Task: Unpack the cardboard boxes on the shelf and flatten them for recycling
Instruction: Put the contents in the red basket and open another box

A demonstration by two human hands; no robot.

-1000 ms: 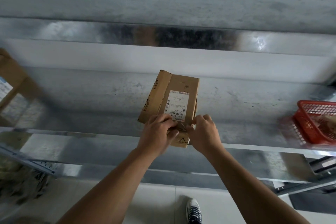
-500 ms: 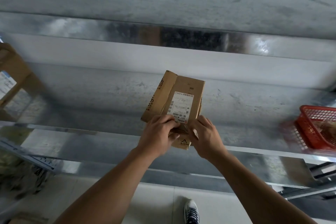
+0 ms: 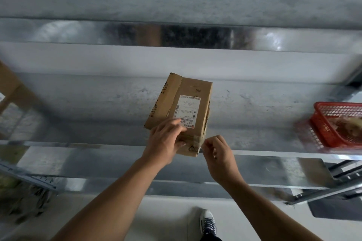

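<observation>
A small brown cardboard box (image 3: 193, 89) with a white shipping label (image 3: 187, 108) lies on the metal shelf (image 3: 78, 103), its near end over the shelf's front edge. My left hand (image 3: 165, 141) grips that near end, fingers spread over the top by the barcode and thumb on the end face. My right hand (image 3: 218, 154) hovers just right of the box's near right corner, apart from it, with thumb and fingers pinched together. I see nothing clearly between those fingers.
A red plastic basket (image 3: 321, 123) with something brownish inside sits on the shelf at the far right. Another cardboard box (image 3: 9, 88) shows at the left edge. A second shelf level runs above. My shoe (image 3: 207, 223) stands on the pale floor below.
My right hand has come off the box's near end and pulled back to the right, fingers pinched. My left hand has slid further onto the top. The box stays in place.
</observation>
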